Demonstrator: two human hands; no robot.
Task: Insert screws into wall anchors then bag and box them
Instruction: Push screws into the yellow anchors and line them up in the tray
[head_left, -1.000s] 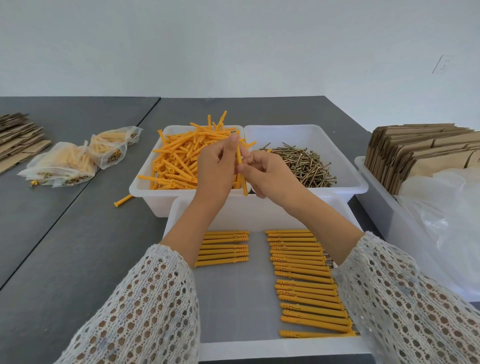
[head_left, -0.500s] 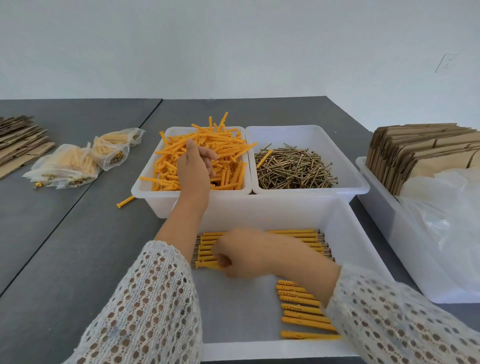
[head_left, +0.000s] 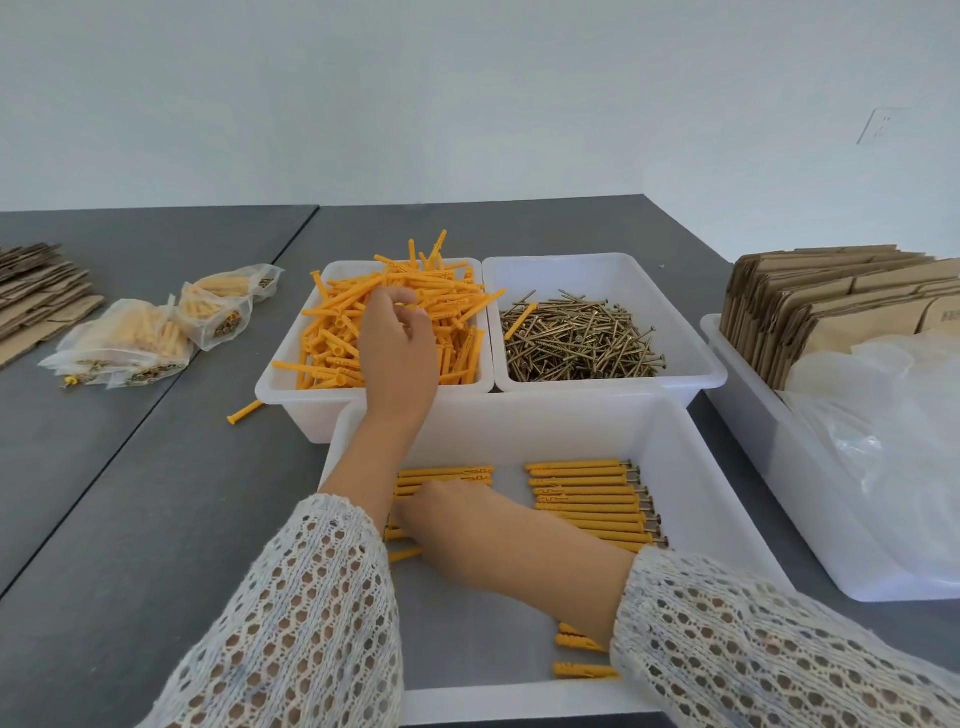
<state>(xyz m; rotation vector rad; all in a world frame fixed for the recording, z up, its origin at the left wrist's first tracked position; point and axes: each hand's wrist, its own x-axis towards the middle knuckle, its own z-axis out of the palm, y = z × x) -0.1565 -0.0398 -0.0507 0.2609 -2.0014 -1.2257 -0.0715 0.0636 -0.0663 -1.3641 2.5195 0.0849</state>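
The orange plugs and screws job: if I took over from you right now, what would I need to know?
Left hand is in the tub of loose anchors, fingers curled among them; whether it holds one I cannot tell. Right hand rests on the left row of finished anchors in the near tray; its fingers are hidden.
Screws sit in the tub right of the anchors, with one stray anchor on them.
Done: two rows of screwed anchors in the near tray, some filled bags at far left.
Left: many loose anchors to fit, then bagging, and boxing with the flat cartons.
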